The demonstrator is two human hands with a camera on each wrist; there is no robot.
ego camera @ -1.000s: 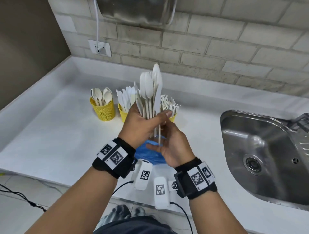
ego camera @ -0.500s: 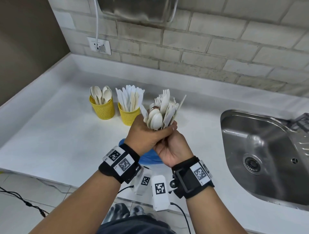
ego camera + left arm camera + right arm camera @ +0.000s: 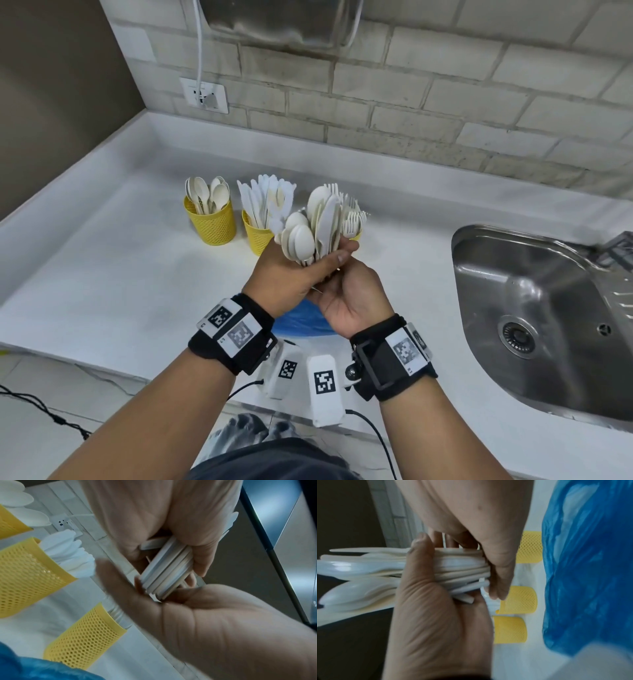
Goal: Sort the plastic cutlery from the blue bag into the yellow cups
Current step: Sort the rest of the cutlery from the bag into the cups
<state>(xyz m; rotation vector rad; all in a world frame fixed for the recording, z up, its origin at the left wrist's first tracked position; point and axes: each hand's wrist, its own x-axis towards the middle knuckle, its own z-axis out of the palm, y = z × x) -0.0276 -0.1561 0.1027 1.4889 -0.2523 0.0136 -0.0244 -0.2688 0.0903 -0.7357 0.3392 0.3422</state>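
Hovering above bare counter (image 3: 102, 274) before the yellow cups (image 3: 212, 222), left hand (image 3: 284, 270) grips the cutlery bundle (image 3: 315, 222); right hand (image 3: 352, 301) cups its handles, fingers curled.

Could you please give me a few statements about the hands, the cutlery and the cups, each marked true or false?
1. The left hand grips a mixed bundle of cutlery. True.
2. The right hand is resting in the sink. False: it is at the bundle's handle ends.
3. The leftmost yellow cup holds spoons. True.
4. The blue bag hangs on the wall. False: it lies on the counter beneath the hands.
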